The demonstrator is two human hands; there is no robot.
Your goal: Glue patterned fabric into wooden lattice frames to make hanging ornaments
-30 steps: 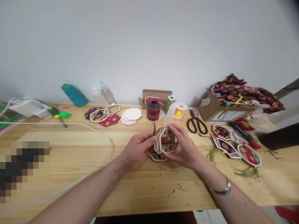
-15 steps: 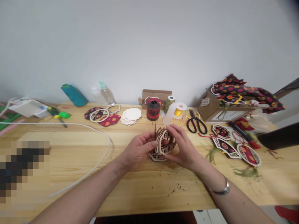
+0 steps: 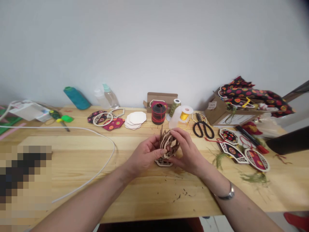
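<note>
1. Left hand [image 3: 146,154] has a narrow grip on the left side of several wooden frames [image 3: 172,152], its thumb at their front.
2. Right hand [image 3: 189,153] holds the same frames, fingers over the top edge, thumb low down; a bracelet [image 3: 228,193] circles that wrist.
3. These frames are on edge, tilted, between the hands over the middle of the table [image 3: 145,199]; another frame [image 3: 164,163] lies flat below them.
4. On the left, a white cable [image 3: 114,148] curves across the wood.
5. On the right lie three ornaments [image 3: 257,159] with patterned centres, green tassels [image 3: 218,161] near them.
6. Beyond the hands are black-handled scissors [image 3: 204,130], white panels [image 3: 135,119] in a loose pile, a black spool [image 3: 158,114] wound with red and a yellow spool [image 3: 185,113].
7. Farthest back, by the wall [image 3: 145,48], a teal cone [image 3: 76,97] leans at left; patterned cloth [image 3: 260,93] tops a cardboard box [image 3: 243,117] at right.
</note>
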